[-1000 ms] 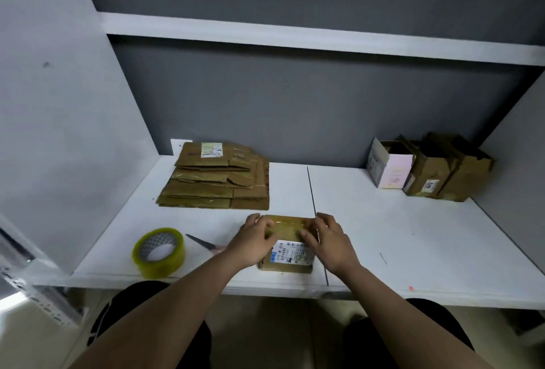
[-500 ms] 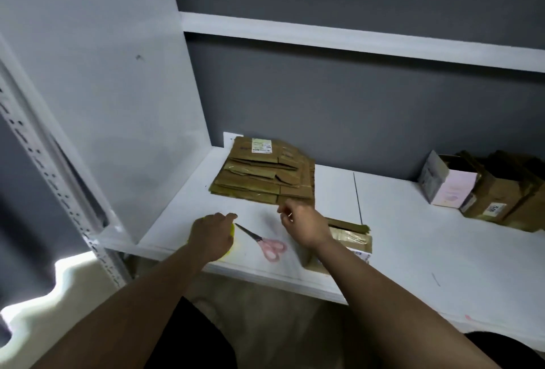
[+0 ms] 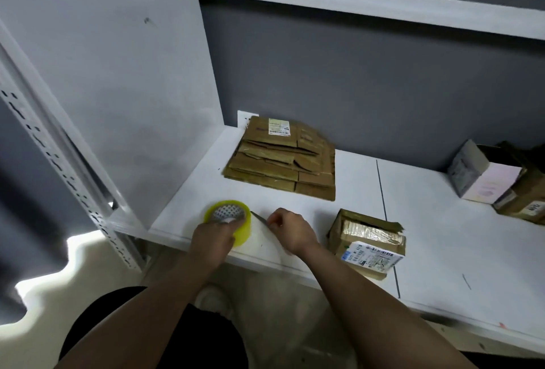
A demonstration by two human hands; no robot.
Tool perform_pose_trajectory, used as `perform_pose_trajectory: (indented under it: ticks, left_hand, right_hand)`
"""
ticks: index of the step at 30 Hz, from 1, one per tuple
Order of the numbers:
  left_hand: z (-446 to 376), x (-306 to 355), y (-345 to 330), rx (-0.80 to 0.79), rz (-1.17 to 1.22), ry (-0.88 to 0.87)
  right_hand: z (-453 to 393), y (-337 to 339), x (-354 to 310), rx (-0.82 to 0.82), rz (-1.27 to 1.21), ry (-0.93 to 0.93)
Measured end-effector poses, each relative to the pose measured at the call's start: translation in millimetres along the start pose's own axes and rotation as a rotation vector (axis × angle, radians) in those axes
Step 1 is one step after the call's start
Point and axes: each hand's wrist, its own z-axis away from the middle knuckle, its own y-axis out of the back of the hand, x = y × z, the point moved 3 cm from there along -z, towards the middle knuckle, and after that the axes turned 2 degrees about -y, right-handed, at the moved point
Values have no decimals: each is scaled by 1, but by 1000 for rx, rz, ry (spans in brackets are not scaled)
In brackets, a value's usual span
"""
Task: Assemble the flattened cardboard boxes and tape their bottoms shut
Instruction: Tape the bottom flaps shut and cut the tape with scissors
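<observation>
White shelf [image 3: 442, 221] in a grey-walled bay, white side panel on the left, another shelf board above. Task item: small assembled cardboard box [image 3: 367, 243], near the front edge at centre, resting w/ a printed label on its near face and glossy tape across the top; nobody is touching it. Just left of it, right hand [image 3: 290, 231] sits on the shelf w/ fingers curled in; a thin dark blade tip of the scissors [image 3: 259, 218] shows at its fingertips, but can't tell if the hand actually grips them, handles are hidden. Left hand [image 3: 215, 239] grasps the yellow tape roll [image 3: 228, 216], fingers curled over its near rim, roll lying flat nr the front left corner. Behind, toward the back wall: stack of flattened boxes [image 3: 283, 162], label on top. Far right by the wall: pink-and-white box [image 3: 483, 180] and brown boxes [image 3: 528, 197] beside it, well apart from the hands.
</observation>
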Motion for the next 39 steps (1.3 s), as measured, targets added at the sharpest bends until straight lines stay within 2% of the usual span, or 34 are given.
perform_pose_trajectory:
  ticks: [4, 6, 8, 12, 17, 22, 27, 29, 31, 32, 34, 36, 39]
  left_hand:
    - [5, 4, 23, 37, 531, 260]
    - [3, 16, 38, 85, 751, 215]
    - [1, 32, 49, 75, 873, 163]
    - [-1, 71, 68, 74, 1041, 86]
    - [-3, 122, 86, 66, 1102, -42]
    - [-6, 165, 97, -10, 1094, -111]
    - [-6, 206, 98, -83, 1063, -144]
    - [-1, 217, 92, -29, 956, -164]
    - [2, 219, 83, 111, 822, -202]
    - [2, 218, 81, 164, 856, -178]
    - [0, 216, 83, 205, 1099, -66]
    - [-1, 222, 88, 243, 1266, -42]
    - [0, 229, 102, 290, 1227, -113]
  right_hand:
    - [2, 9, 0, -29, -302, -8]
    - [10, 15, -6, -39, -529, 9]
    - [20, 27, -9, 54, -618, 58]
    - [52, 62, 6, 380, -581, 133]
    - [95, 106, 29, 676, -546, 198]
    - [118, 143, 46, 728, -677, 149]
    - [130, 157, 62, 793, -481, 62]
    - [134, 162, 68, 821, -421, 10]
    - [139, 167, 74, 851, -388, -48]
    - [141, 169, 78, 861, -386, -86]
    - [142, 172, 85, 853, -394, -166]
    - [141, 171, 91, 806, -425, -219]
    - [137, 173, 98, 754, -562, -248]
